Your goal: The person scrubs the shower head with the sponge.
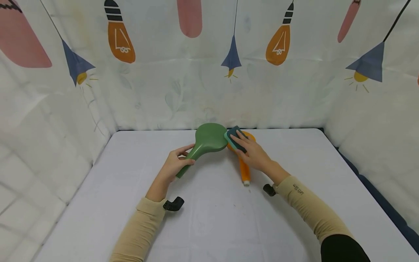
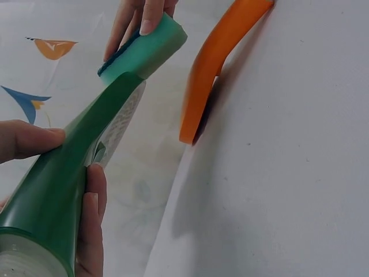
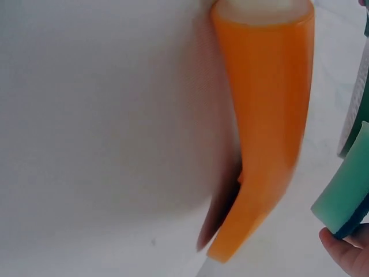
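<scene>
A green shower head (image 1: 205, 143) is gripped by its handle in the left hand (image 1: 173, 165), raised above the white tabletop (image 1: 209, 218) centre. A teal sponge (image 1: 234, 139) is pinched by the right hand (image 1: 253, 154) against its 3 o'clock rim. An orange shower head (image 1: 243, 165) is laid just beneath; open tabletop is left toward 6 o'clock.

A white bench boxed in by printed cloth

The bench (image 1: 209, 225) has a pale, smooth top under soft, even light. A white cloth backdrop (image 1: 196, 91) hangs creased behind it and wraps round both sides, printed with orange bulbs (image 1: 119, 40), blue cone lamps (image 1: 231, 58) on thin black cords and pink shapes (image 1: 189, 16). A dark blue edge (image 1: 383, 203) runs along the bench's right side, under the cloth.
</scene>
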Motion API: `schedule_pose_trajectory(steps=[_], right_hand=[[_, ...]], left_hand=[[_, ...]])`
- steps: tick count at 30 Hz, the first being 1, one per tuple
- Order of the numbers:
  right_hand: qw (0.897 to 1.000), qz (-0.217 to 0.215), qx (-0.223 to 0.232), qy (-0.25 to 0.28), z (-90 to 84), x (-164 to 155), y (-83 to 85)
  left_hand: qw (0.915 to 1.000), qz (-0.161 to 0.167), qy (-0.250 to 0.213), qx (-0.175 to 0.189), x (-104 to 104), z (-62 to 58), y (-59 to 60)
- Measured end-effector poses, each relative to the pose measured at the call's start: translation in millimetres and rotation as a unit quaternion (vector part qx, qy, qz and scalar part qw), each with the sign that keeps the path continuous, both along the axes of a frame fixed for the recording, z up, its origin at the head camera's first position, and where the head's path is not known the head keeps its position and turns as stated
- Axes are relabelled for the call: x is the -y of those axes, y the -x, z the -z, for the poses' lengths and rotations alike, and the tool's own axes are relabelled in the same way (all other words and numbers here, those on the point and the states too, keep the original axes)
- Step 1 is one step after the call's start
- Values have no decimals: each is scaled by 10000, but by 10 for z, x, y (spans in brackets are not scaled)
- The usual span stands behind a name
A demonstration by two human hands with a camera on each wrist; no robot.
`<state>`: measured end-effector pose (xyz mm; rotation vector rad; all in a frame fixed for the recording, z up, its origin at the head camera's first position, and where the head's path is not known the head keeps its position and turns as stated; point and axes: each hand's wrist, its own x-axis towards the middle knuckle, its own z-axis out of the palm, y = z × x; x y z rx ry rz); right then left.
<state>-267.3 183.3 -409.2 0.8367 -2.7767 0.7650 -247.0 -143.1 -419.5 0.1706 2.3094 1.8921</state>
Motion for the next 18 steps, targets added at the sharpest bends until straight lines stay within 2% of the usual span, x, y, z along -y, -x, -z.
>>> schedule_pose_trajectory(steps=[6, 10, 18], right_hand=[[9995, -147, -277, -12, -35, 117, -66], [9972, -319, -663, -151, -53, 223, -128], [9762, -792, -1947, -537, -80, 462, -228]], left_hand=[[10000, -4, 33, -43, 10, -29, -20], [10000, 20, 50, -51, 4, -37, -24], [9999, 143, 22, -69, -37, -30, -32]])
